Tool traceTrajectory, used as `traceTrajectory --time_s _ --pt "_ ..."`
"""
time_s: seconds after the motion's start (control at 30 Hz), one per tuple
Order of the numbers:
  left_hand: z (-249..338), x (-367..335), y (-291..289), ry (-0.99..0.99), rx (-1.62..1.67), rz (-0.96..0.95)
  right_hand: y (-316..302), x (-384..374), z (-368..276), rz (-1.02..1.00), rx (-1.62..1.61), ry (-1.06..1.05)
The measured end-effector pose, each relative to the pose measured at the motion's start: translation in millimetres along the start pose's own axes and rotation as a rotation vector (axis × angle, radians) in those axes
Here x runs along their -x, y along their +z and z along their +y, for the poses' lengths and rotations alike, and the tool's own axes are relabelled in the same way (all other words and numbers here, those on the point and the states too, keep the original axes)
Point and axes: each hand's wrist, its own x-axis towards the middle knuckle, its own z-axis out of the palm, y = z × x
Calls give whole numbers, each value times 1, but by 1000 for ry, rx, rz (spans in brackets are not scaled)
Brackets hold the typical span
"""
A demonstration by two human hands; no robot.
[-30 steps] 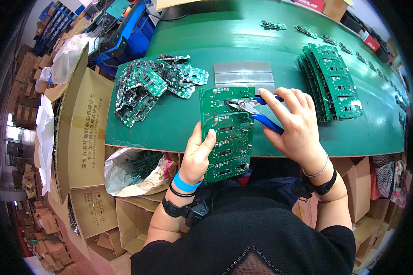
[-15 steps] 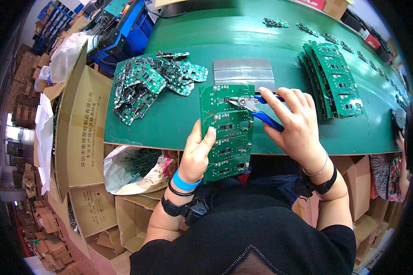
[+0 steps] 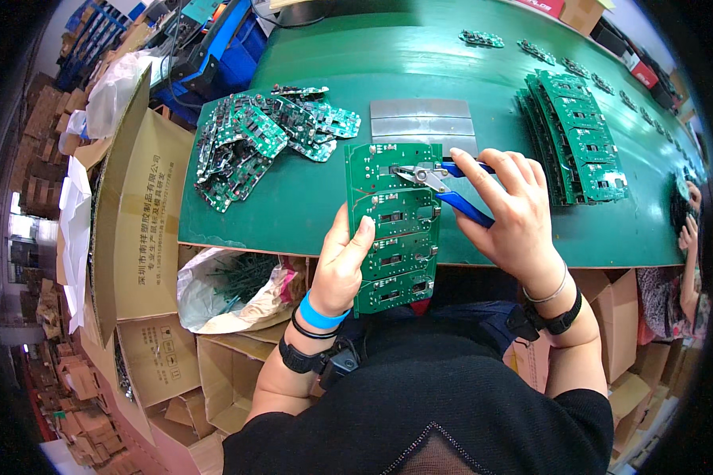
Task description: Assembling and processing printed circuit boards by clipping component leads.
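Note:
My left hand (image 3: pixel 342 265) grips a green circuit board panel (image 3: pixel 392 237) by its left edge, thumb on the face. Several joined boards make up the panel, which is held upright over the table's near edge. Blue-handled cutting pliers (image 3: pixel 469 207) are in my right hand (image 3: pixel 511 210), fingers wrapped about the handles. Their metal jaws lie over a component in the panel's top section; whether they touch it I cannot tell. A grey ridged block (image 3: pixel 421 119) lies on the table just beyond the panel.
Loose separated boards (image 3: pixel 249 142) are heaped on the green table (image 3: pixel 356 55) at left. A stack of board panels (image 3: pixel 582 142) stands at right. Single boards (image 3: pixel 537 52) run along the far right, where a co-worker's hands (image 3: pixel 689 226) show. An open carton (image 3: pixel 152 214) and a scrap bag (image 3: pixel 230 293) are left.
The pliers' jaws have closed slightly and shifted a little to the right over the panel's top section. At the right edge, the co-worker's hands have come further into view.

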Motion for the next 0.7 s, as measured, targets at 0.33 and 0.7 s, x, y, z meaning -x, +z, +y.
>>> traceTrajectory --time_s 0.33,0.7 --pt "-2 0 -1 -5 -6 14 1 0 0 -10 12 -12" --pt "0 2 -6 24 -97 26 7 1 0 62 -52 20"
